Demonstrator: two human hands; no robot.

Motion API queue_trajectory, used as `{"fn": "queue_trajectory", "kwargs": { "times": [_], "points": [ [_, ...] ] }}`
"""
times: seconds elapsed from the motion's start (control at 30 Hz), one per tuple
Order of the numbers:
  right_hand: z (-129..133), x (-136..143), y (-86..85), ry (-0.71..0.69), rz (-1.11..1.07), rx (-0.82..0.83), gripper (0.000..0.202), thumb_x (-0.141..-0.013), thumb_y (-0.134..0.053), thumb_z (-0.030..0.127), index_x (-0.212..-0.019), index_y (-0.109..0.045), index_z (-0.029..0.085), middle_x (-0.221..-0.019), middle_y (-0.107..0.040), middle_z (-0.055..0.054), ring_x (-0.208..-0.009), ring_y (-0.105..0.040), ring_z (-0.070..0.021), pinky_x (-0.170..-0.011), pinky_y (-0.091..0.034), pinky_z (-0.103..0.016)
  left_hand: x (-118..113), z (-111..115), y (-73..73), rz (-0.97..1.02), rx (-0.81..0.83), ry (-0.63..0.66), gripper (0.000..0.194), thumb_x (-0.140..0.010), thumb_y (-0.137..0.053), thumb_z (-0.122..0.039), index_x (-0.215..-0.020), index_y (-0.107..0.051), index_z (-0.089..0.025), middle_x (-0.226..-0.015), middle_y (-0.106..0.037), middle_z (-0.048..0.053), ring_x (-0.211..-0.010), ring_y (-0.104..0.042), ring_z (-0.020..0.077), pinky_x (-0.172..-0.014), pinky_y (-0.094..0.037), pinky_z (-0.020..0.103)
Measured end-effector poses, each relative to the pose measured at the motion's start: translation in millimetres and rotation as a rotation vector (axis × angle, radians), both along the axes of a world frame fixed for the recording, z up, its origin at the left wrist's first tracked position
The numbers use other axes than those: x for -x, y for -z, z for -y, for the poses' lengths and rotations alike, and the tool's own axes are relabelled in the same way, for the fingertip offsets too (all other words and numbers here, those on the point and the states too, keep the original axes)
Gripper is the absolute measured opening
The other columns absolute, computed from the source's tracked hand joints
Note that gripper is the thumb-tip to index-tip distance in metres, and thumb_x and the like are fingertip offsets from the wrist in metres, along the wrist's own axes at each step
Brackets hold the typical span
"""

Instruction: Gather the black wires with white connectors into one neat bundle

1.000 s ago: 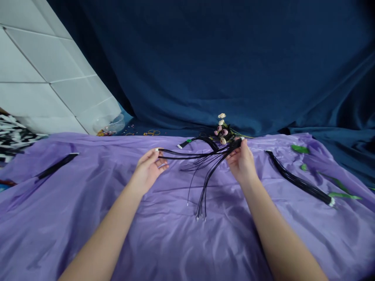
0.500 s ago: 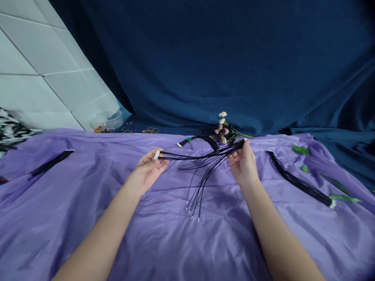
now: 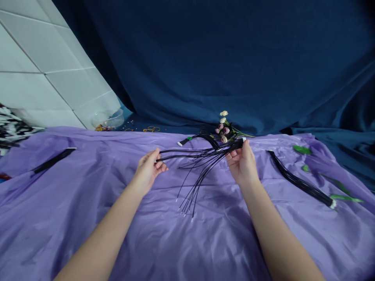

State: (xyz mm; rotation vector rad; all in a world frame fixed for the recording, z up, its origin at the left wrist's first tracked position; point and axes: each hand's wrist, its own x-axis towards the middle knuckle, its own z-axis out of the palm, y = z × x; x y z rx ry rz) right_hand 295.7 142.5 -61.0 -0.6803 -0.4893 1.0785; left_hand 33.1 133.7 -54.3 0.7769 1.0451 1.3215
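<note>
My right hand (image 3: pixel 242 164) grips the bound end of a bundle of thin black wires (image 3: pixel 199 171) above a purple cloth (image 3: pixel 164 234). Most strands fan down and to the left, their small pale tips hanging just over the cloth. My left hand (image 3: pixel 149 168) pinches the ends of a few strands pulled out sideways from the bundle. Both hands hover near the middle of the cloth, about a forearm's length apart.
Another black wire bundle (image 3: pixel 299 179) lies on the cloth to the right, one more black wire bundle (image 3: pixel 52 160) at the left. A looped cable (image 3: pixel 196 139) and small artificial flowers (image 3: pixel 224 128) sit behind my hands. Green leaves (image 3: pixel 301 149) lie far right, a clear bowl (image 3: pixel 107 119) far left.
The hanging strands have swung to the left. My left hand has closed tighter on the separated strands, hiding their white tip. My right hand has hardly moved.
</note>
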Motion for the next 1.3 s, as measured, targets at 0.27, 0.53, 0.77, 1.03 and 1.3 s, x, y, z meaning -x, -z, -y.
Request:
{"fn": "queue_trajectory", "kwargs": {
  "times": [0.27,0.53,0.77,1.03,1.3],
  "points": [
    [5.8,3.0,-5.8,-0.122,0.070,-0.021,0.036,-0.079,-0.060,0.056,-0.089,-0.064,0.022,-0.082,-0.066,0.004,-0.050,-0.049,-0.0032,-0.057,-0.050,-0.017,2.5,-1.9,-2.0,0.194,0.081,0.070,0.036,-0.073,-0.068,-0.041,-0.068,-0.040,-0.019,-0.050,-0.038,-0.008,-0.050,-0.046,0.0087,-0.057,-0.047,0.024],
    [15.4,3.6,-8.0,-0.265,0.191,-0.152,0.041,-0.062,-0.079,0.041,-0.098,-0.064,0.027,-0.100,-0.066,0.003,-0.064,-0.056,-0.0065,-0.069,-0.054,-0.022,8.9,-5.3,1.5,0.219,0.081,0.052,0.016,-0.074,-0.061,-0.027,-0.086,-0.055,-0.019,-0.069,-0.058,-0.002,-0.059,-0.058,0.0127,-0.058,-0.048,0.028],
    [22.0,5.4,-17.0,-0.181,0.262,-0.213,0.024,-0.070,-0.073,0.037,-0.089,-0.059,0.031,-0.075,-0.061,0.007,-0.063,-0.056,-0.0080,-0.059,-0.049,-0.023,2.5,0.9,0.4,0.132,0.017,0.115,0.043,-0.068,-0.066,-0.011,-0.109,-0.058,-0.020,-0.081,-0.063,-0.001,-0.064,-0.062,0.0116,-0.063,-0.051,0.027],
    [45.1,15.5,-58.3,0.364,0.750,-0.549,0.013,-0.092,-0.048,0.031,-0.101,-0.047,0.040,-0.080,-0.063,0.005,-0.072,-0.062,-0.0139,-0.074,-0.050,-0.036,-14.4,9.1,2.4,0.145,-0.079,0.301,0.047,-0.073,-0.068,-0.014,-0.119,-0.057,-0.023,-0.098,-0.068,0.004,-0.076,-0.068,0.0154,-0.077,-0.052,0.029],
    [46.2,38.8,-18.8,0.272,1.968,-0.899,0.022,-0.088,-0.054,0.020,-0.088,-0.066,0.039,-0.089,-0.071,0.006,-0.071,-0.055,-0.0129,-0.071,-0.040,-0.035,-19.7,17.9,6.3,0.226,-0.079,0.421,0.048,-0.074,-0.064,-0.010,-0.120,-0.057,-0.019,-0.115,-0.066,0.012,-0.102,-0.065,0.0248,-0.086,-0.049,0.033]
  ]
}}
